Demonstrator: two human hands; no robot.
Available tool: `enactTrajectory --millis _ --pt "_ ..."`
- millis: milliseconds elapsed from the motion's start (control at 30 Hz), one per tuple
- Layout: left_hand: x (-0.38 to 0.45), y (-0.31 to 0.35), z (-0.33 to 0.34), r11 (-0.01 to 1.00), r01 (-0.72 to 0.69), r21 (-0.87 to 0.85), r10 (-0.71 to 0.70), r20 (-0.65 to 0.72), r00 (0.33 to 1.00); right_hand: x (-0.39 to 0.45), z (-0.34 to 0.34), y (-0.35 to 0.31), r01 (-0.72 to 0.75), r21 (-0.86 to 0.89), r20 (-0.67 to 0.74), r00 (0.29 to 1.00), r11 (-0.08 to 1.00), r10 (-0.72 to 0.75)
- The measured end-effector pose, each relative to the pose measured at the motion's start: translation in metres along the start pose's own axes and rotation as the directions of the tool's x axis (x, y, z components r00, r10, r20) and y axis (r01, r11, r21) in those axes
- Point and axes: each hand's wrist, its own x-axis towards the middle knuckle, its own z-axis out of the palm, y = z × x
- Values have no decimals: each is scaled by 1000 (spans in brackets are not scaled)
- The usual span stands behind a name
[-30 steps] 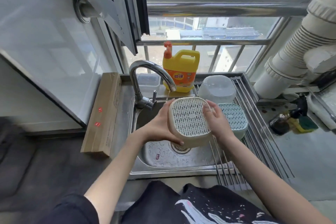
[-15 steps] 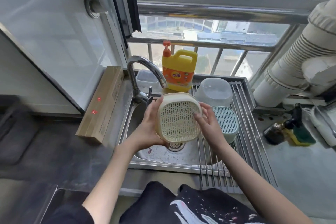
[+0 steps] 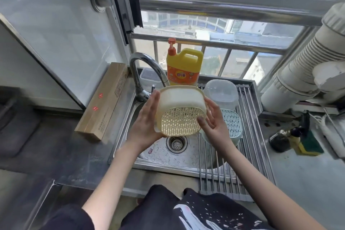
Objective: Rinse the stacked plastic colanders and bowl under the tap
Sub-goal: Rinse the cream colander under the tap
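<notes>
I hold a cream plastic colander (image 3: 180,110) over the sink (image 3: 168,157), just below the tap spout (image 3: 149,69). Its perforated bottom faces me and its rim tilts away toward the tap. My left hand (image 3: 147,119) presses flat on its left side. My right hand (image 3: 212,121) cups its right side, fingers spread. No water runs from the tap. A pale green colander (image 3: 231,127) lies upside down on the roll-up rack (image 3: 248,155), behind my right hand. A clear plastic bowl (image 3: 221,93) sits upside down behind it.
A yellow dish soap bottle (image 3: 183,67) stands on the sill behind the tap, next to a small clear box (image 3: 148,76). A long cardboard box (image 3: 104,99) lies left of the sink. A sponge (image 3: 309,144) and dark bottle (image 3: 280,140) sit at right, below white ducts (image 3: 308,65).
The cream colander has tipped so its rim now points up toward the tap. My head moved, so the view shifted lower and nearer. Both hands stayed on the colander.
</notes>
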Motion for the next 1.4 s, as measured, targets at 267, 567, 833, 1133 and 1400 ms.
enactTrajectory --millis 267,567,833,1133,1400 --pt "5 8 -10 997 -11 -81 8 -39 999 12 4 -23 120 -29 -94 988 992 -123" --pt "-3 -6 -7 1000 0 -27 -2 -99 995 18 18 0 152 -58 -100 983 987 -157" --pt "-11 -17 -10 981 130 -144 -113 115 987 38 14 1 -78 7 -110 991 997 78" --pt "-8 -21 -19 998 64 10 -65 178 982 84 -1 -21 -186 -437 56 971 880 233" --pt "-12 -35 -28 989 120 -89 -95 247 964 88 6 -46 239 -753 429 884 613 183"
